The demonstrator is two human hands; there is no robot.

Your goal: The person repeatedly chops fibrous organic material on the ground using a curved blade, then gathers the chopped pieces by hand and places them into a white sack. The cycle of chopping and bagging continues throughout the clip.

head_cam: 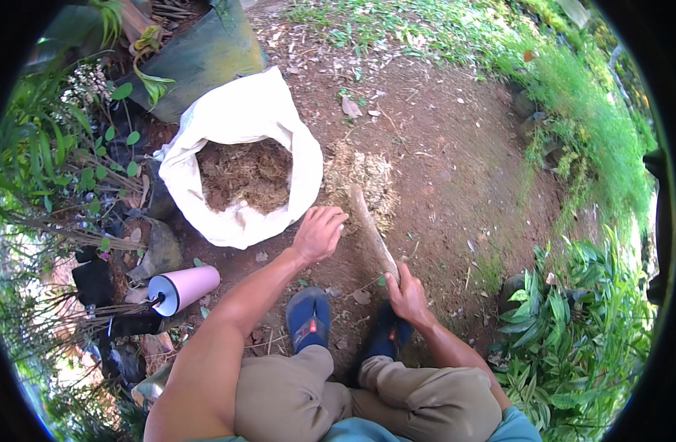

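My right hand (407,291) is closed around the lower end of a wooden stick (373,237), which slants up and to the left over the ground. Its upper end lies over a patch of pale shredded fibre (385,177) on the soil. My left hand (320,233) is beside the stick, near the lower right rim of the sack, with its fingers loosely curled; whether it pinches anything small cannot be told. The white woven sack (310,160) has its rim rolled outward and holds brown fibrous material (247,171).
A pink tumbler (197,284) lies on its side at the left, by black plant bags and twiggy plants. A greenish sheet (205,61) is behind the sack. Leafy plants (559,326) border the right side. Both my shoes (309,317) stand on bare brown soil.
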